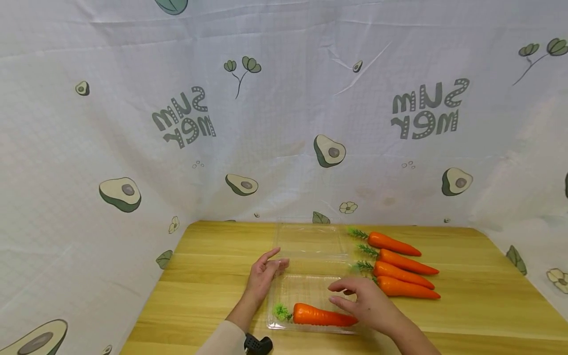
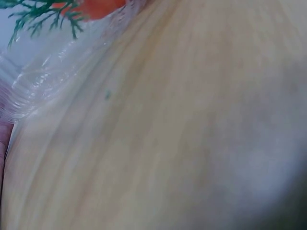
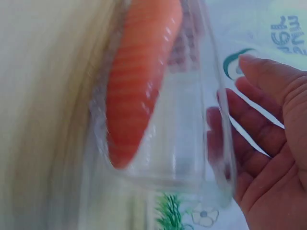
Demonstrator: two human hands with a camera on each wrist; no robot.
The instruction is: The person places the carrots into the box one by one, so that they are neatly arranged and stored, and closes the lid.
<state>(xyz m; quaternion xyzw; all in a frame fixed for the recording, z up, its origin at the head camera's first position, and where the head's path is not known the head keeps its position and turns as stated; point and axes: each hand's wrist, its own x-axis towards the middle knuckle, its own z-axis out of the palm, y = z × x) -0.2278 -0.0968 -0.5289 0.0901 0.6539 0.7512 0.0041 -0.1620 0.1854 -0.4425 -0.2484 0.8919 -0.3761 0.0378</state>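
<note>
A clear plastic clamshell box (image 1: 306, 288) lies with its lid (image 1: 310, 239) folded back on the far side. One orange carrot (image 1: 323, 316) with a green top rests along its near wall, tip to the right. At the box's left side is my left hand (image 1: 261, 277), fingers extended and holding nothing; only a sliver of it shows in the left wrist view. My right hand (image 1: 367, 301) hovers by the box's right side with loosely bent fingers and nothing in them. From the right wrist, the carrot (image 3: 139, 81) appears through the clear wall, apart from the right hand (image 3: 273, 139).
Several more carrots (image 1: 401, 270) lie in a stack of rows on the wooden table (image 1: 213, 276), right of the box. A black object (image 1: 258, 344) sits at the left wrist. Behind the table hangs a white printed cloth (image 1: 275, 123).
</note>
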